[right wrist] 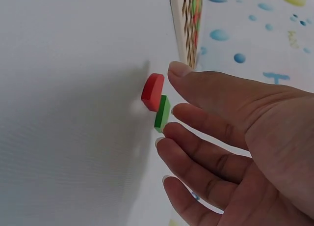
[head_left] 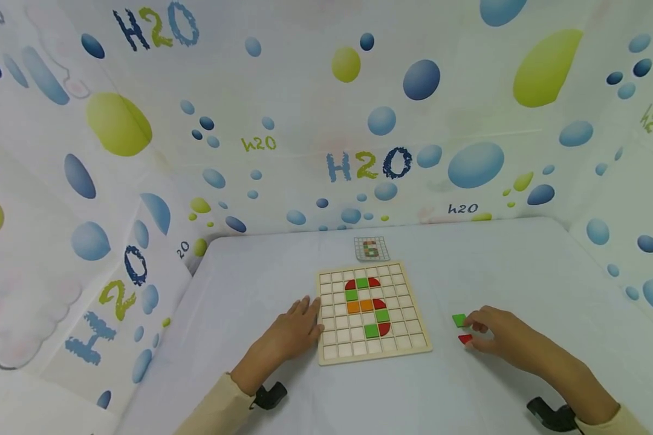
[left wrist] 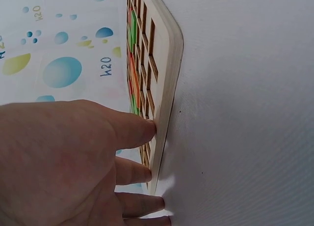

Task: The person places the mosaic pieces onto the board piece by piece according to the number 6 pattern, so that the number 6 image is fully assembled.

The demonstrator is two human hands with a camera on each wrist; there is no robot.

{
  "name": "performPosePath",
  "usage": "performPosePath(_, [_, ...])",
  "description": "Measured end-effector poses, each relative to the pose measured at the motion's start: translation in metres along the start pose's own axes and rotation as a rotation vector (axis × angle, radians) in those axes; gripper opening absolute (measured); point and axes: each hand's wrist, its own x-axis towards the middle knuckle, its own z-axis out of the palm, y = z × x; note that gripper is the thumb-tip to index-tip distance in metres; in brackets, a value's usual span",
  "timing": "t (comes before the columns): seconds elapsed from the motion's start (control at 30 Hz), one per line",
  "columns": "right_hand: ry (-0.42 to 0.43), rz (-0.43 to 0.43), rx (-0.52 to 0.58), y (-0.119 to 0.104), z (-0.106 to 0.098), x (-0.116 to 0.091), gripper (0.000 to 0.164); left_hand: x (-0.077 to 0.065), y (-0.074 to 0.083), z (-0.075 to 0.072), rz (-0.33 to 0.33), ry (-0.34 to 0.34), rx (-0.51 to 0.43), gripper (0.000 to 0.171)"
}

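A wooden grid board point(head_left: 344, 351) lies on the table with green, red and orange tiles set in some squares, forming a shape like a 5 or an S. My left hand point(head_left: 296, 329) rests along its left edge; in the left wrist view, thumb and fingertips touch the rim point(left wrist: 167, 64). To the right of the board, a green square tile point(head_left: 459, 320) and a red rounded tile point(head_left: 465, 339) lie loose on the table. Over them hovers my right hand point(head_left: 497, 332), thumb and fingers apart. The right wrist view has the red tile point(right wrist: 153, 92) beside the green tile point(right wrist: 162, 114), neither gripped.
A small pattern card point(head_left: 371, 249) with a coloured figure on a grid lies behind the board. White cloth covers the table point(head_left: 261, 266). A curtain point(head_left: 305, 109) printed with bubbles and H2O lettering hangs behind and at the sides.
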Motion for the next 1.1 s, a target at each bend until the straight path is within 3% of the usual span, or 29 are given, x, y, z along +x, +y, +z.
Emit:
performPosePath(0.83, [0.044, 0.013, 0.002, 0.005, 0.014, -0.004, 0.027, -0.001, 0.0, 0.001, -0.005, -0.002, -0.001, 0.063])
performPosePath(1.1, [0.075, -0.04, -0.004, 0.006, 0.016, -0.005, 0.024, -0.001, 0.0, 0.001, -0.004, -0.001, 0.001, 0.063])
